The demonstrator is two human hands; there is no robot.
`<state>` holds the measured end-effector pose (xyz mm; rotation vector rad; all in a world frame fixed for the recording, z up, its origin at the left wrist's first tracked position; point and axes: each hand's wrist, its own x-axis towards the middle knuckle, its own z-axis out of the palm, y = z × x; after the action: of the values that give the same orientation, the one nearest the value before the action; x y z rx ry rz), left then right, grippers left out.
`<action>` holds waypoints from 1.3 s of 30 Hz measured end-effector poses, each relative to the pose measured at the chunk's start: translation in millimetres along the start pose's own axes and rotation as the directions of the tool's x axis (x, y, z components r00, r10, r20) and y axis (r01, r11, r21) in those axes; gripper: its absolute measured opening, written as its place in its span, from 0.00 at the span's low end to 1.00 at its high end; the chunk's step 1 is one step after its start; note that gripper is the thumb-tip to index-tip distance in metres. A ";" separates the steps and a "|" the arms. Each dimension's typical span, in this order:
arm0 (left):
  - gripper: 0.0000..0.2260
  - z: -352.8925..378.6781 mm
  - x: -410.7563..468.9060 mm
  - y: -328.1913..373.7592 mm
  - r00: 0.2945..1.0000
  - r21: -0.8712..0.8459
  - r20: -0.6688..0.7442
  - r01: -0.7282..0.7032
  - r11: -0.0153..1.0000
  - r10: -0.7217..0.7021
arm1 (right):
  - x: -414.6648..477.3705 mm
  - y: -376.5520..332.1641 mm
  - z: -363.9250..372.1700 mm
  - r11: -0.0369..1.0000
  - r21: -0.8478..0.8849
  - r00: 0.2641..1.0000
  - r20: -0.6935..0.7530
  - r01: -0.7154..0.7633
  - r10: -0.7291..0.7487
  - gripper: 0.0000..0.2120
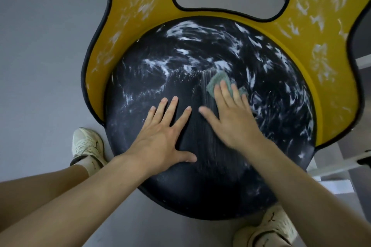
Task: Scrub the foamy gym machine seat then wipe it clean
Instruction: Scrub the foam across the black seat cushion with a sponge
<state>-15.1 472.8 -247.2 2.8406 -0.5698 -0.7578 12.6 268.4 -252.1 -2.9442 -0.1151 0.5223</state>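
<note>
Floor (40,66), shoes (86,144) around seat (200,186); left fingers (170,108) splayed, right fingers (224,94) flat on likely scourer (215,80).

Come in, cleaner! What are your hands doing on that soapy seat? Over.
Left hand flat on black seat. Right hand pressing green pad. Foam covers far half. Nothing blocking.

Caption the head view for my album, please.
On the foamy black seat, the right hand presses a green pad while the left hand rests flat.
</note>
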 end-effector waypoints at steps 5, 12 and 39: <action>0.54 -3.6 1.1 2.0 1.000 0.002 0.012 -0.003 1.000 0.003 | 3.5 -1.5 -8.9 1.000 0.006 1.000 0.004 -0.011 0.011 0.41; 0.53 1.5 1.3 -0.6 1.000 -0.008 -0.013 -0.014 1.000 0.014 | -147.0 -7.9 53.6 0.990 -0.039 0.990 0.040 0.137 -0.135 0.40; 0.51 6.7 -19.1 -18.8 0.995 -0.009 -0.095 0.035 0.999 -0.036 | -66.4 -35.7 23.8 0.986 -0.001 0.985 0.047 0.164 -0.164 0.38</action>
<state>-27.7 497.4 -248.8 2.8687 -0.5026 -0.6242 -59.6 300.1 -246.2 -2.8939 -0.3617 0.5670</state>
